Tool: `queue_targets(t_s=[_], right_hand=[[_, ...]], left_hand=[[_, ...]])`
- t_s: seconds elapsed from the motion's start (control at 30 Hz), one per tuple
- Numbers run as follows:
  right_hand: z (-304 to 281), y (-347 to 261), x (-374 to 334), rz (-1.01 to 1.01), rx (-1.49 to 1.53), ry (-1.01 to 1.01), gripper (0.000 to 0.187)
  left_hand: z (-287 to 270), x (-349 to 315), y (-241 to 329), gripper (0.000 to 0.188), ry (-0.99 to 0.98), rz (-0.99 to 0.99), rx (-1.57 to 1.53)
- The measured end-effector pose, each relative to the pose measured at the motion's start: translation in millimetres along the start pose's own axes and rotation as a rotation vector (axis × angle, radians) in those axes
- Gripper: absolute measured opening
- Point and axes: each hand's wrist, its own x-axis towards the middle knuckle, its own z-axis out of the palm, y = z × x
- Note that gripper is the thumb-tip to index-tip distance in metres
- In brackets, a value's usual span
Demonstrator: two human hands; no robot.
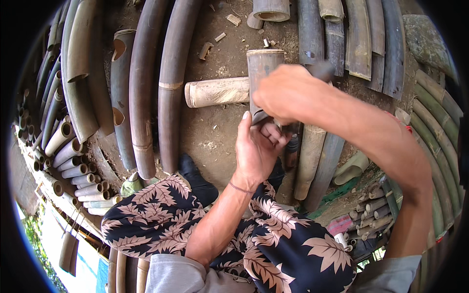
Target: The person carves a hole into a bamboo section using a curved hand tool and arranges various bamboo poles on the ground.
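brown dirt ground (210, 129) lies beneath a short, grey-brown bamboo tube (265, 59); the left hand (256, 149) curls its fingers at the near end, grip unclear; the right hand (287, 93) clenches a dark, half-hidden handle (323, 71).

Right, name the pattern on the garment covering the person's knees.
The garment has large pinkish-beige leaves on near-black, seen best in the head view.

No legible text or numbers anywhere.
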Motion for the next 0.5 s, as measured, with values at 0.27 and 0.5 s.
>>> queue_targets(t_s=[0.27,0.5], right_hand=[[146,-77,-70,0.494,1.342,0.563,0.031],[149,-110,-4,0.456,1.916,0.338,0.042]], left_hand=[[-37,-85,-22,0.084,-0.386,0.147,1.514],[-53,-102,45,0.057,0.162,0.139,1.939]])
